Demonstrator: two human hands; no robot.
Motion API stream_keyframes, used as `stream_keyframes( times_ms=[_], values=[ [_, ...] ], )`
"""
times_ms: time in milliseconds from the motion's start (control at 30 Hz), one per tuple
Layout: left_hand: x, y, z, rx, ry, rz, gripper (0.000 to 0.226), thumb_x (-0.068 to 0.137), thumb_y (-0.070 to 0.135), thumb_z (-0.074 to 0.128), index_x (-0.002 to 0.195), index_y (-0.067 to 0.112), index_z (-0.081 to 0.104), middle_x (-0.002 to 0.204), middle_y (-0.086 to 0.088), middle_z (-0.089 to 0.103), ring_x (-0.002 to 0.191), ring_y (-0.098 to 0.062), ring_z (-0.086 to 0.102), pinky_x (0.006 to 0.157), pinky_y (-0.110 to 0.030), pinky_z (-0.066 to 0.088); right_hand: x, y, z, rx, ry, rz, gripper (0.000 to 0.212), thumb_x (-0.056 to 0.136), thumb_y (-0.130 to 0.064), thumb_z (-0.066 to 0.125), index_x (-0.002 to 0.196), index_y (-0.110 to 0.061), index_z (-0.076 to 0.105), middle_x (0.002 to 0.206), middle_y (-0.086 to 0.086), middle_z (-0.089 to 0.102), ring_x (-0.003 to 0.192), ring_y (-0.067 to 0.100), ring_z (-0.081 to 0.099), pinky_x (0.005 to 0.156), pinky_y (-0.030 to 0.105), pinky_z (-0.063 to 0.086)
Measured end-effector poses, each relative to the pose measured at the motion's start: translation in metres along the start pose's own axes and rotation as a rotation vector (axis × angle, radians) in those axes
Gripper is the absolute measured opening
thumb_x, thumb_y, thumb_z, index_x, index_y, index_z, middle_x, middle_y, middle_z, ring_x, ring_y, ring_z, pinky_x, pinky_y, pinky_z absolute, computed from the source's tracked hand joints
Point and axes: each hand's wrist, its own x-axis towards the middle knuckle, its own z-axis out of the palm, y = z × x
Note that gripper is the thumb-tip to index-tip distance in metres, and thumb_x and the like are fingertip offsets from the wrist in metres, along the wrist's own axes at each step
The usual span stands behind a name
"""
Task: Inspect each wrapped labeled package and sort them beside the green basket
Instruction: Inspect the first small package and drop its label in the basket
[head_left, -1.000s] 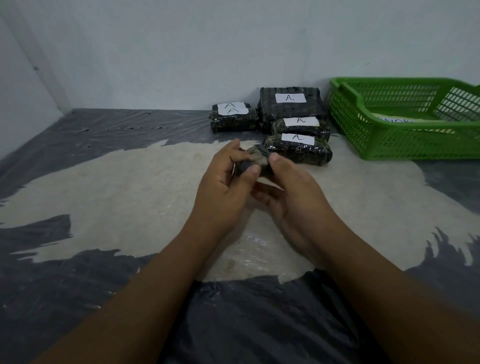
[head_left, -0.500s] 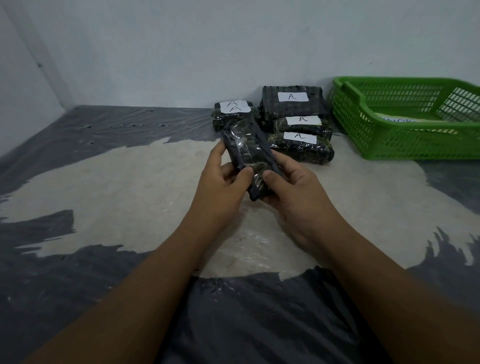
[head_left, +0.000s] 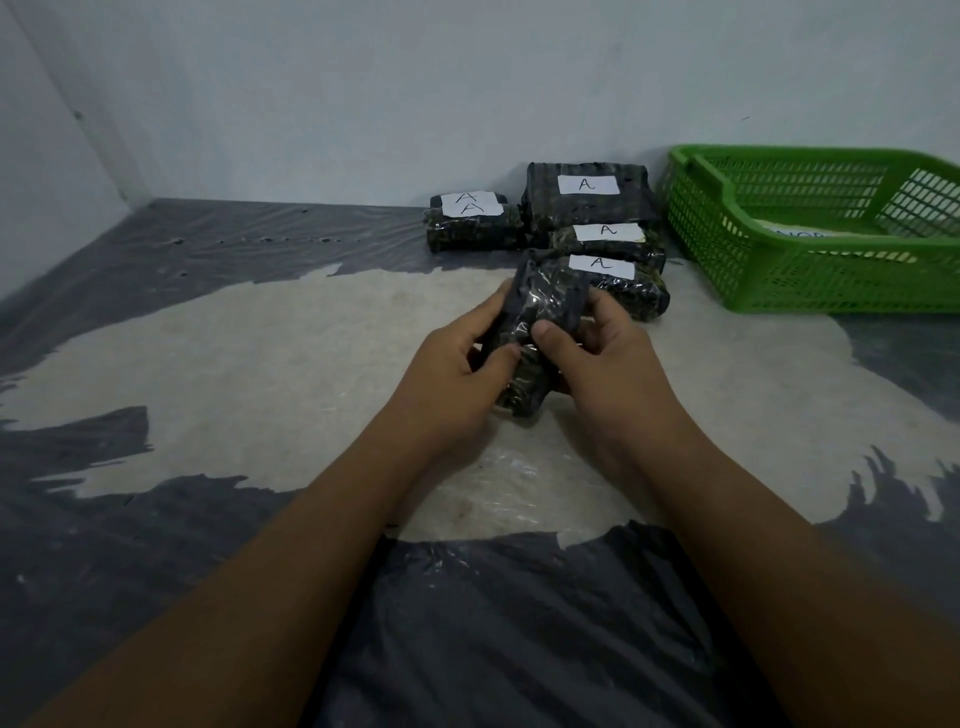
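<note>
A dark wrapped package (head_left: 545, 317) is held upright between both hands in the middle of the floor, its label hidden from me. My left hand (head_left: 457, 374) grips its left side, thumb on the front. My right hand (head_left: 602, 358) grips its right side, thumb pressed on the wrap. Behind it lie several dark packages with white "A" labels: a big one (head_left: 587, 200) at the back, two smaller ones (head_left: 608, 240) (head_left: 623, 283) in front of it, and a pair stacked at the left (head_left: 470, 226). The green basket (head_left: 810, 234) stands to their right.
A white labelled item (head_left: 795, 231) lies inside the basket. Grey plastic sheeting (head_left: 208, 519) with a worn pale patch covers the floor. A white wall (head_left: 415, 93) runs close behind the packages and basket, and another closes the left side.
The package was first turned end-on between my hands, then raised and tilted left; now it stands more upright, a little to the right, with both thumbs on its front.
</note>
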Motion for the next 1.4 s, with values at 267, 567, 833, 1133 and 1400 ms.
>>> stream_keyframes(
  times_ms=[267, 567, 833, 1133, 1400],
  values=[
    [0.001, -0.003, -0.003, -0.008, 0.103, -0.026, 0.023, 0.092, 0.005, 0.058, 0.107, 0.022, 0.064, 0.093, 0.007, 0.070, 0.083, -0.002, 0.068, 0.072, -0.017, 0.054, 0.000, -0.001, -0.002, 0.116, 0.039, 0.017, 0.045, 0.088, 0.002, 0.064, 0.123, -0.019, 0.045, 0.116, 0.007, 0.061, 0.096, 0.020, 0.069, 0.072, 0.036, 0.061],
    [0.003, -0.003, -0.005, -0.172, 0.249, -0.104, 0.040, 0.082, 0.007, 0.072, 0.114, 0.023, 0.053, 0.102, -0.003, 0.063, 0.084, -0.008, 0.067, 0.067, -0.019, 0.055, 0.001, -0.002, -0.003, 0.152, 0.016, -0.001, 0.034, 0.089, 0.005, 0.062, 0.106, -0.020, 0.048, 0.115, 0.011, 0.063, 0.104, 0.025, 0.067, 0.077, 0.035, 0.060],
    [0.006, -0.005, -0.006, -0.208, 0.286, -0.127, 0.040, 0.084, 0.005, 0.068, 0.110, 0.027, 0.046, 0.099, 0.000, 0.062, 0.084, -0.012, 0.066, 0.063, -0.022, 0.055, 0.004, 0.000, 0.001, 0.209, -0.007, 0.080, 0.026, 0.097, 0.000, 0.050, 0.111, -0.020, 0.058, 0.115, 0.011, 0.068, 0.094, 0.022, 0.072, 0.075, 0.033, 0.059],
    [0.007, -0.009, -0.007, -0.185, 0.295, -0.123, 0.057, 0.090, 0.005, 0.060, 0.131, 0.039, 0.038, 0.127, -0.011, 0.054, 0.103, -0.015, 0.062, 0.076, -0.025, 0.056, 0.004, -0.001, 0.001, 0.235, -0.060, 0.086, 0.027, 0.101, -0.004, 0.041, 0.111, -0.019, 0.062, 0.104, 0.006, 0.072, 0.097, 0.021, 0.071, 0.082, 0.034, 0.058],
    [0.007, -0.017, -0.007, 0.350, 0.290, 0.057, 0.035, 0.088, 0.018, 0.064, 0.108, 0.045, 0.055, 0.133, -0.002, 0.039, 0.128, -0.025, 0.037, 0.111, -0.041, 0.035, -0.001, -0.004, 0.001, 0.137, -0.088, 0.044, 0.023, 0.098, -0.005, 0.049, 0.112, -0.016, 0.065, 0.103, 0.005, 0.072, 0.101, 0.021, 0.069, 0.093, 0.043, 0.056]
  ],
)
